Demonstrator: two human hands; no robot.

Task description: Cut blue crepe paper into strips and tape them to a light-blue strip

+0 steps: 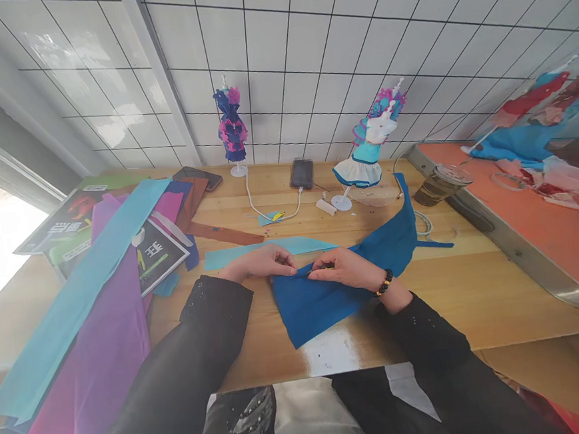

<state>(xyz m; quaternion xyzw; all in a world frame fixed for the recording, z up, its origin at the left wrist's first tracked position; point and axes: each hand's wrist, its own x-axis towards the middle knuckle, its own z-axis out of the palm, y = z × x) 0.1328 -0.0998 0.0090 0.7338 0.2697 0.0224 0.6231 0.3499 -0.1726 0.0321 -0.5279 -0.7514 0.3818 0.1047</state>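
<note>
A dark blue sheet of fabric or paper [306,306] lies on the wooden table, its far part rising to the right behind my right hand. At its upper left edge my left hand [265,261] pinches the material between thumb and fingers. My right hand [346,270], with a beaded bracelet at the wrist, grips the same edge a little to the right, fingers closed on a fold. Just behind both hands lies a light blue strip [296,245].
Purple sheets [111,338], a long light blue strip [89,293] and magazines [159,254] cover the left side. Behind stand two small dressed mannequins [232,131] [367,154], with a phone [301,173] between them. A cup [440,185] is at right.
</note>
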